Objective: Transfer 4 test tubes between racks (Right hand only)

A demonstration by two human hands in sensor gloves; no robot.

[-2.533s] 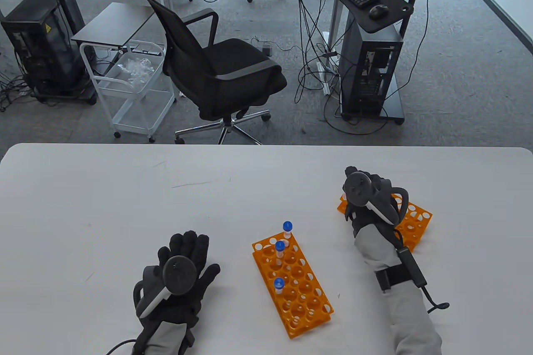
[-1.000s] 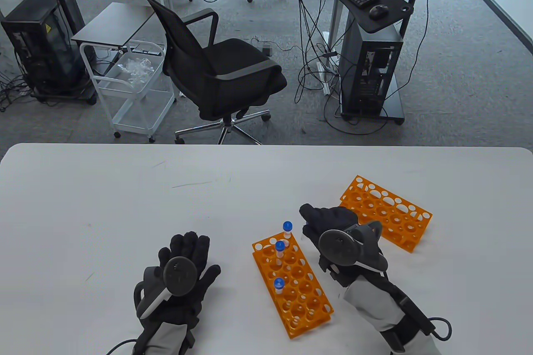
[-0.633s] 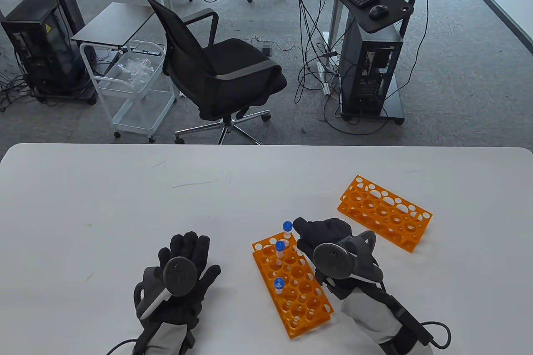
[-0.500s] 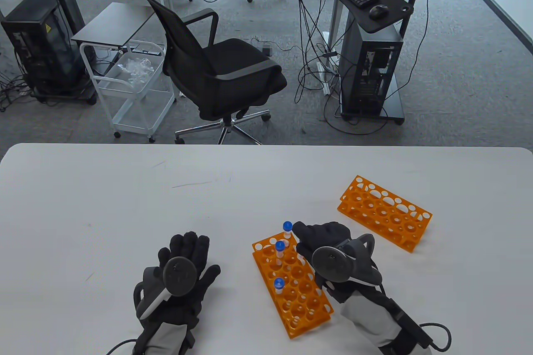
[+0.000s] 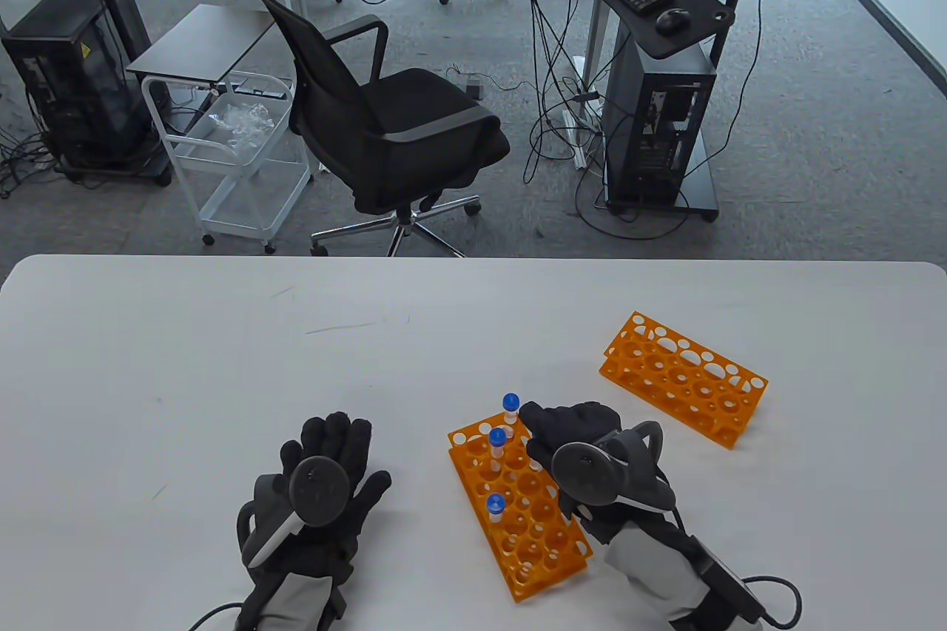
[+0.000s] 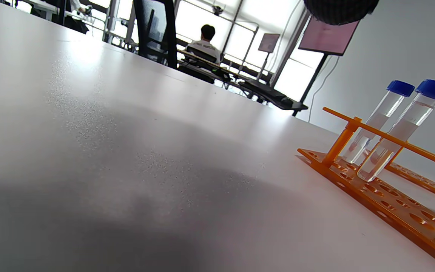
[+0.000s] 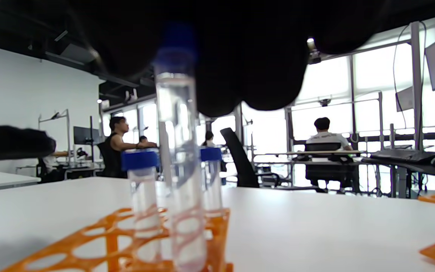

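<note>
The near orange rack [image 5: 544, 513] stands mid-table with three blue-capped test tubes [image 5: 496, 442] in view on its left side. My right hand [image 5: 570, 431] hovers over the rack's far right part. In the right wrist view my fingers [image 7: 240, 56] close around the blue cap of a fourth test tube [image 7: 179, 158], whose lower end sits in a hole of the rack [image 7: 96, 241]; the table view hides this tube under the hand. The far orange rack [image 5: 684, 379] holds no tubes. My left hand [image 5: 322, 483] rests flat and empty on the table.
The white table [image 5: 222, 365] reaches to its far edge, with a black office chair [image 5: 385, 120] and a computer stand [image 5: 658, 106] beyond. The left wrist view shows the near rack [image 6: 376, 189] with two tubes [image 6: 402, 128] to its right.
My right hand left the far rack, crossed to the near rack and sank lower over its far right part. The left hand has not moved.
</note>
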